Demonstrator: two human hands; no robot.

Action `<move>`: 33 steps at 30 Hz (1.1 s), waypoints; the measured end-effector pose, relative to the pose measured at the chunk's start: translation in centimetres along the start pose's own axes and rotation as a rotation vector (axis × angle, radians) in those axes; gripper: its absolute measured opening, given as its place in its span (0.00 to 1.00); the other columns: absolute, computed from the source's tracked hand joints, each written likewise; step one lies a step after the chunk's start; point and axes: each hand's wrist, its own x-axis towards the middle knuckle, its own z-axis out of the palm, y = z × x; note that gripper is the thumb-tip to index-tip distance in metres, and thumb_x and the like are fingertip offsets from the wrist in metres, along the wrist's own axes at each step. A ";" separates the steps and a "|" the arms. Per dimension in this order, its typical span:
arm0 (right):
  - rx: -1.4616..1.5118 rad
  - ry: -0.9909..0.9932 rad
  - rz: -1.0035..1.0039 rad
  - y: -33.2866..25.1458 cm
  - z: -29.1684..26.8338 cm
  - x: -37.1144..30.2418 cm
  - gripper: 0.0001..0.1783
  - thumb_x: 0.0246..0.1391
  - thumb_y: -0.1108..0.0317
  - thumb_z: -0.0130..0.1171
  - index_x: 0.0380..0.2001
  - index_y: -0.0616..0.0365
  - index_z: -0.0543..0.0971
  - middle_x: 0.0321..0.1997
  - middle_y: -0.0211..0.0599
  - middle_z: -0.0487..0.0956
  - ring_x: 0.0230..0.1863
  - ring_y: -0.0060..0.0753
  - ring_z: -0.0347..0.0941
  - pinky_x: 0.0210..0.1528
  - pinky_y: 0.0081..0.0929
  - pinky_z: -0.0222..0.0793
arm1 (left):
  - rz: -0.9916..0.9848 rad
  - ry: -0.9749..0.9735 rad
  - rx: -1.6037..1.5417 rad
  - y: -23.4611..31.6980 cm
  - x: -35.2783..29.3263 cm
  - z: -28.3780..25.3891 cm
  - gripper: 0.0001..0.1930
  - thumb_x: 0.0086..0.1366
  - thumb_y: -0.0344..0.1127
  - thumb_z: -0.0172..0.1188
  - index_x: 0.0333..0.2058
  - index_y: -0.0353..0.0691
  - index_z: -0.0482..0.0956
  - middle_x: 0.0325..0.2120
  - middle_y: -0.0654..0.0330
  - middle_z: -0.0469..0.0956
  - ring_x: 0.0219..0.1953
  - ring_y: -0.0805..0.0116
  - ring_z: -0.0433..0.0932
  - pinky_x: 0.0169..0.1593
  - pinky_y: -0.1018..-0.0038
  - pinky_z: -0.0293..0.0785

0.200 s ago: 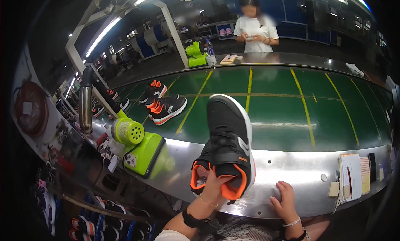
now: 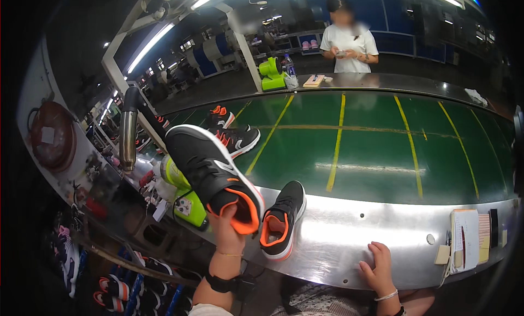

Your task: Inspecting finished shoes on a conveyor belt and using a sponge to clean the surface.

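Right down at the near edge of the metal table (image 2: 333, 220), here's the right hand (image 2: 378, 266), fingers parted, nothing in them; whether it touches the steel I can't tell. Over to the left hand (image 2: 227, 231), and it's clamped on a black shoe (image 2: 199, 163) at the orange-lined opening, fingers dipping inside the collar: a sensible hold, I'd say, since the padded rim gives something to grip and leaves the toe and strap clear. That shoe hangs tilted above the table's near-left side, toe pointing up and away, smooth dark upper ringed by a pale rubber sole. Below on the left, more shoes sit on a rack (image 2: 117, 287). Just beside the raised shoe, the second shoe (image 2: 283, 211) stands on its sole near the table's near edge, heel toward the person, probably so its opening faces the hands. Behind the raised shoe, partly hidden, there's a glossy lime-green machine (image 2: 190, 209), and a shiny metal pipe (image 2: 129, 138) beyond it. Out by the table's right end, a paper notebook (image 2: 460, 242) lies open with a slim pen (image 2: 463, 246) across it, likely parked there to spare the middle. Past the table's far edge runs the smooth green belt (image 2: 376, 147), striped yellow, with a pair of shoes (image 2: 240, 140) toward its left end. Farther yet, a bench (image 2: 382, 82) carries a clear bottle (image 2: 290, 66), and behind it stands a co-worker (image 2: 352, 46) in white, both hands on a small object.
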 end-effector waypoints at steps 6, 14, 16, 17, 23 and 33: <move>0.001 -0.016 -0.024 -0.2 -0.2 0.0 0.26 0.39 0.68 0.63 0.45 0.63 0.71 0.50 0.49 0.68 0.53 0.51 0.62 0.55 0.41 0.59 | -0.087 0.339 0.062 3.6 3.6 -9.9 0.25 0.50 0.25 0.50 0.51 0.44 0.65 0.44 0.61 0.70 0.48 0.65 0.71 0.53 0.67 0.68; 0.020 -0.028 -0.024 0.0 0.1 0.2 0.24 0.38 0.69 0.62 0.43 0.62 0.72 0.49 0.48 0.68 0.53 0.50 0.62 0.55 0.40 0.59 | -0.360 0.554 0.050 3.1 6.3 -20.9 0.16 0.52 0.42 0.50 0.39 0.46 0.77 0.42 0.61 0.77 0.45 0.57 0.75 0.50 0.52 0.69; 0.027 -0.035 -0.018 -0.3 0.0 0.3 0.24 0.38 0.70 0.61 0.43 0.62 0.72 0.50 0.48 0.68 0.54 0.49 0.62 0.57 0.39 0.59 | -0.252 0.591 0.099 3.1 6.9 -22.0 0.15 0.51 0.40 0.51 0.37 0.44 0.77 0.41 0.61 0.77 0.44 0.58 0.76 0.49 0.55 0.70; 0.036 -0.035 -0.011 -0.4 0.0 0.3 0.24 0.38 0.70 0.61 0.42 0.62 0.72 0.50 0.48 0.68 0.54 0.49 0.62 0.57 0.39 0.58 | -0.145 0.620 0.147 3.2 7.1 -22.6 0.13 0.51 0.38 0.51 0.35 0.43 0.77 0.39 0.60 0.78 0.42 0.58 0.77 0.48 0.58 0.72; 0.052 -0.062 0.027 -0.6 0.4 0.1 0.23 0.38 0.71 0.60 0.42 0.63 0.72 0.51 0.47 0.67 0.55 0.49 0.61 0.58 0.39 0.57 | 0.027 0.617 0.247 6.0 5.5 -16.8 0.37 0.45 0.24 0.51 0.58 0.50 0.58 0.48 0.59 0.68 0.50 0.61 0.70 0.52 0.62 0.69; 0.061 -0.084 0.062 -0.5 0.4 -0.1 0.21 0.40 0.74 0.58 0.43 0.63 0.71 0.52 0.46 0.66 0.56 0.48 0.60 0.59 0.38 0.56 | 0.060 0.681 0.463 8.3 5.8 -17.8 0.46 0.44 0.22 0.53 0.65 0.49 0.47 0.55 0.59 0.62 0.54 0.63 0.64 0.56 0.68 0.58</move>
